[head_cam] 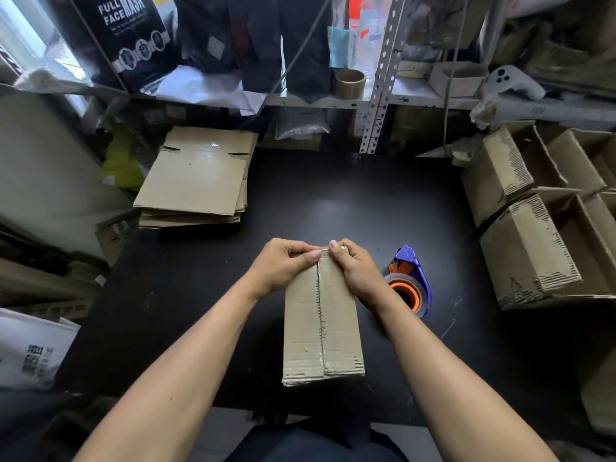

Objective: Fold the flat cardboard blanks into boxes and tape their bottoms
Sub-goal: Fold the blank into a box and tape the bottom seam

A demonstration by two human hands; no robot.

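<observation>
Bare forearms (186, 358), no sleeves (dark trousers (313, 445) below).

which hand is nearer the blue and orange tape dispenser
Right. The right hand grips the cardboard box's far end, just left of the blue and orange tape dispenser; the left hand holds the box's opposite side.

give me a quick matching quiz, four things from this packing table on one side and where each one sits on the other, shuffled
Things:
1. flat blanks
2. tape dispenser
3. taped box
4. finished boxes

Places:
A. far right of the table
B. gripped at its far end by both hands
C. far left, stacked
D. just right of the right hand

Pairs: 1-C, 2-D, 3-B, 4-A
</observation>
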